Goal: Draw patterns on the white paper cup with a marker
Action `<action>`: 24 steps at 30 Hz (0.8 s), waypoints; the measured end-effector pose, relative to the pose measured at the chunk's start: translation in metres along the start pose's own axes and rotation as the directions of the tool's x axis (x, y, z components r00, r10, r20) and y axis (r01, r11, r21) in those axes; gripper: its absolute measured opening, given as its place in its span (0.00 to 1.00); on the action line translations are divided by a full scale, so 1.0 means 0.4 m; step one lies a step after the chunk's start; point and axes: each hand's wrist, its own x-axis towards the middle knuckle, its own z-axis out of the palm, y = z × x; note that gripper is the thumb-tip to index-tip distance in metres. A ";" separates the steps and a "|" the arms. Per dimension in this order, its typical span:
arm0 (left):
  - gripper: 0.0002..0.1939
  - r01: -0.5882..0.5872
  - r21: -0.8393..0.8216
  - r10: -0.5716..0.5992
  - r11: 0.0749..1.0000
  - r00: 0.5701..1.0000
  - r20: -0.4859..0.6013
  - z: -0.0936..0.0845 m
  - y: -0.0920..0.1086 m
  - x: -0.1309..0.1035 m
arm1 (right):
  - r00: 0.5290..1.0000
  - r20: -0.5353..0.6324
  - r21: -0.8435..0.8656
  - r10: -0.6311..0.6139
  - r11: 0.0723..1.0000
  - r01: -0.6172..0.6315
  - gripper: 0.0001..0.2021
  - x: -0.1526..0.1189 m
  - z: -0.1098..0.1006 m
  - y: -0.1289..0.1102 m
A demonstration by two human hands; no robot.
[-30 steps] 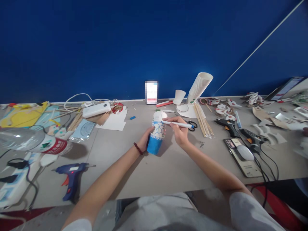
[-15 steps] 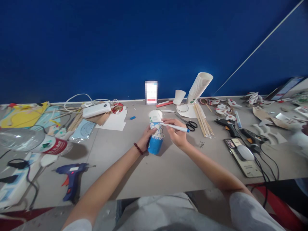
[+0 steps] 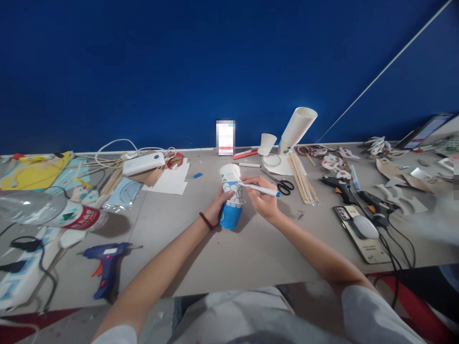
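Over the middle of the table, my left hand point(image 3: 216, 206) is wrapped round the side of a stack of paper cups point(image 3: 231, 217). The lower part of the stack is solid blue; above it run blue scallop and swirl lines on white, and a plain white cup with green print is at the top. Between the fingers of my right hand point(image 3: 263, 198) is a white marker point(image 3: 263, 189) with a blue end. Its tip meets the patterned side of the cups or lies very close to it. Part of the pattern is hidden by my fingers.
A blue glue gun point(image 3: 107, 265) and a water bottle point(image 3: 64, 212) lie on the left. Behind are a propped phone point(image 3: 225, 138) and a tall cup stack point(image 3: 297, 129). Scissors point(image 3: 283, 185), wooden sticks point(image 3: 303, 181) and another phone point(image 3: 362, 236) lie right.
The cups have tilted or shifted very slightly to the left. The marker has moved a little left along with my right hand, and both hands keep their hold.
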 end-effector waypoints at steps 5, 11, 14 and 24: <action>0.22 0.065 -0.042 -0.064 0.997 0.997 0.035 -0.010 0.002 0.005 | 0.996 -0.046 0.082 0.078 0.994 -0.074 0.07 -0.004 0.000 0.013; 0.24 0.224 -0.170 -0.199 0.960 0.968 0.151 -0.028 0.016 0.021 | 0.981 -0.126 0.161 0.145 0.979 -0.124 0.07 -0.001 -0.001 0.021; 0.26 0.232 -0.188 -0.201 0.954 0.965 0.167 -0.030 0.020 0.026 | 0.986 -0.105 0.144 0.126 0.983 -0.111 0.06 -0.003 0.000 0.020; 0.29 0.221 -0.161 -0.195 0.962 0.967 0.161 -0.034 0.024 0.027 | 0.988 -0.103 0.100 0.118 0.989 -0.108 0.09 -0.008 0.000 0.022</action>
